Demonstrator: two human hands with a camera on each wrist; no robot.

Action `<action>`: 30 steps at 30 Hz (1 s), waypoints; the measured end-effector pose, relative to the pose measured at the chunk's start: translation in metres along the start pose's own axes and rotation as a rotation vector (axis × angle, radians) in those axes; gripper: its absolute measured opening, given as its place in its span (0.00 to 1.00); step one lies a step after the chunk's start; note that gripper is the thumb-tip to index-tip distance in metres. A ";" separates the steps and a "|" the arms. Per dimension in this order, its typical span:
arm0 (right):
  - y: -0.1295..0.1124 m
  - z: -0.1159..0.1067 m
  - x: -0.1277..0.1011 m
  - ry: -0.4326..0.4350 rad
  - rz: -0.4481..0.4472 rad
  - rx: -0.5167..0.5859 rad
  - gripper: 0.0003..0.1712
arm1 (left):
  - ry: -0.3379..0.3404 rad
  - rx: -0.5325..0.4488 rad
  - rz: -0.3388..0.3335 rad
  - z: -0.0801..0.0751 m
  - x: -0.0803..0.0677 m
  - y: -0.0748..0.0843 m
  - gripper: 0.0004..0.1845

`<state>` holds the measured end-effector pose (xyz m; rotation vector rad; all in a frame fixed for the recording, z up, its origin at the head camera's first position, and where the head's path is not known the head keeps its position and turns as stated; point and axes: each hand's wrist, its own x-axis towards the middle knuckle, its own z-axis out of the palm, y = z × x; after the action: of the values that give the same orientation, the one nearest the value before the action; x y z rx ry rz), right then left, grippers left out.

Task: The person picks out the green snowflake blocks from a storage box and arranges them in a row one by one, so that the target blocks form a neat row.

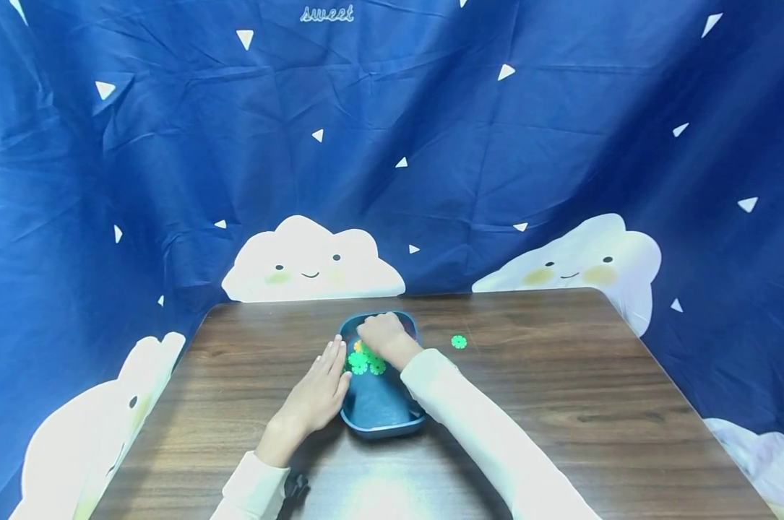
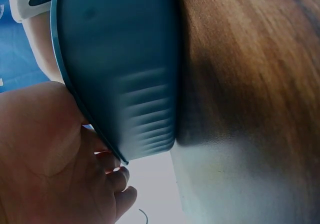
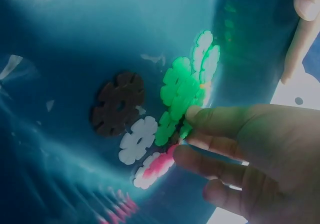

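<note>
Blue tray (image 1: 380, 412) lengthwise, away from person

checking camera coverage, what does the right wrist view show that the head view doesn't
Only the right wrist view shows a brown snowflake disc, a white disc and a pink disc lying inside the tray, with the right hand's fingertips on the green discs.

Only the head view shows the wooden table, a lone green disc on it right of the tray, the cloud-print backdrop, and the left hand flat against the tray's left side.

Both show the blue tray, the green discs and the right hand reaching in.
</note>
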<state>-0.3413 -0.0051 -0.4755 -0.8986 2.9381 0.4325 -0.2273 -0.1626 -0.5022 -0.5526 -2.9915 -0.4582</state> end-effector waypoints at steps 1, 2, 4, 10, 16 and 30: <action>0.000 0.000 0.000 -0.004 0.001 0.007 0.12 | 0.004 -0.001 0.005 0.001 0.000 0.000 0.33; 0.001 0.000 0.000 -0.009 0.002 0.011 0.12 | 0.008 -0.005 0.008 0.001 0.001 -0.001 0.33; 0.001 0.001 0.000 -0.019 0.003 0.021 0.12 | 0.014 -0.012 0.014 0.002 0.001 -0.001 0.32; 0.002 0.003 0.001 -0.034 0.004 0.047 0.12 | 0.014 -0.002 0.030 0.002 0.001 -0.003 0.33; 0.001 0.002 0.001 -0.036 -0.008 0.071 0.13 | -0.026 0.014 -0.003 -0.001 0.001 -0.003 0.33; 0.011 -0.012 -0.005 -0.021 -0.028 0.135 0.17 | 0.000 0.012 0.008 -0.004 0.000 -0.002 0.32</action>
<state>-0.3423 0.0027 -0.4605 -0.9103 2.8903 0.2372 -0.2280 -0.1649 -0.4990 -0.5631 -2.9894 -0.4393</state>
